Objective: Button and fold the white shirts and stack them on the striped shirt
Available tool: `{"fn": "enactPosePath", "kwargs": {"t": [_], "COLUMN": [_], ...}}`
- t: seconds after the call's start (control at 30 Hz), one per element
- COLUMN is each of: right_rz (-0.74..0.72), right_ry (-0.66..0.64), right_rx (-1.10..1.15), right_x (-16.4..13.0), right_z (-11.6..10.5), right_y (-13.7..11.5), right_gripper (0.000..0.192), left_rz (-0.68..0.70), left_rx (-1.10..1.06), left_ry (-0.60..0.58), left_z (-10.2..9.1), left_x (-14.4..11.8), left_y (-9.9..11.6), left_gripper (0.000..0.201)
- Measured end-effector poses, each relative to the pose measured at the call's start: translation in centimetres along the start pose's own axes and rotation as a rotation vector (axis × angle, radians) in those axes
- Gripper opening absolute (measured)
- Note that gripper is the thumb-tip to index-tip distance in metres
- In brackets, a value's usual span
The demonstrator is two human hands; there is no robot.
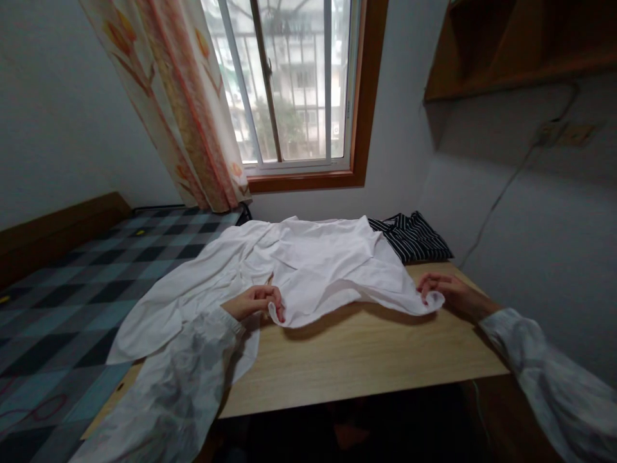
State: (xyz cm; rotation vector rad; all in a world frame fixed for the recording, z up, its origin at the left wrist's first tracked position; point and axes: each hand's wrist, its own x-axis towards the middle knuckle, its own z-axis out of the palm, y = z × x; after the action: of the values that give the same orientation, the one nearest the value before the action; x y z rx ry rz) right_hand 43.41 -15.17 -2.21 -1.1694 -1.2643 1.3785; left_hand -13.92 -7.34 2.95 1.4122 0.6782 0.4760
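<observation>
With the left hand (255, 301) and right hand (446, 292) each pinching a near corner of the white cloth (332, 254) lying across the bench (385, 360) beyond them, best draw that edge evenly taut.

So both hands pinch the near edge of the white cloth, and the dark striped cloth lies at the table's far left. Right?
Not quite: the head view shows the dark striped cloth at the far right of the table. The rest stands: left hand and right hand pinch the near edge of the white cloth.
</observation>
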Motion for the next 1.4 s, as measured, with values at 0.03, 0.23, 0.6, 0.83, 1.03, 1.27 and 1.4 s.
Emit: {"fn": "enactPosePath", "kwargs": {"t": [0.03, 0.23, 0.6, 0.83, 1.03, 1.27, 1.4], "right_rz": [0.005, -0.066, 0.005, 0.044, 0.091, 0.071, 0.069], "right_ry": [-0.022, 0.063, 0.479, 0.245, 0.164, 0.143, 0.170], "right_rx": [-0.032, -0.218, -0.903, -0.657, -0.574, -0.899, -0.814], "right_x": [-0.4, -1.9, -0.2, -1.1, -1.6, -1.2, 1.6], "right_z": [-0.1, 0.9, 2.4, 2.4, 1.8, 0.1, 0.1], "right_y": [0.1, -0.3, 1.1, -0.4, -0.4, -0.8, -1.7], "right_gripper": [0.040, 0.034, 0.043, 0.051, 0.060, 0.055, 0.058], "left_rz": [-0.024, -0.096, -0.184, -0.230, -0.200, -0.293, -0.355], "left_rx": [0.002, 0.141, 1.147, 1.093, 0.908, 0.979, 0.878], "left_ry": [-0.041, 0.083, 0.661, 0.466, 0.489, 0.469, 0.605], "left_z": [0.1, 1.0, 0.4, -0.1, -0.6, -0.7, -1.2], "left_x": [-0.1, -0.1, 0.0, 0.1, -0.4, -0.5, 1.8], "left_y": [0.0, 0.7, 0.2, 0.5, 0.0, 0.2, 1.3], "left_gripper": [0.031, 0.036, 0.048, 0.043, 0.046, 0.046, 0.052]}}
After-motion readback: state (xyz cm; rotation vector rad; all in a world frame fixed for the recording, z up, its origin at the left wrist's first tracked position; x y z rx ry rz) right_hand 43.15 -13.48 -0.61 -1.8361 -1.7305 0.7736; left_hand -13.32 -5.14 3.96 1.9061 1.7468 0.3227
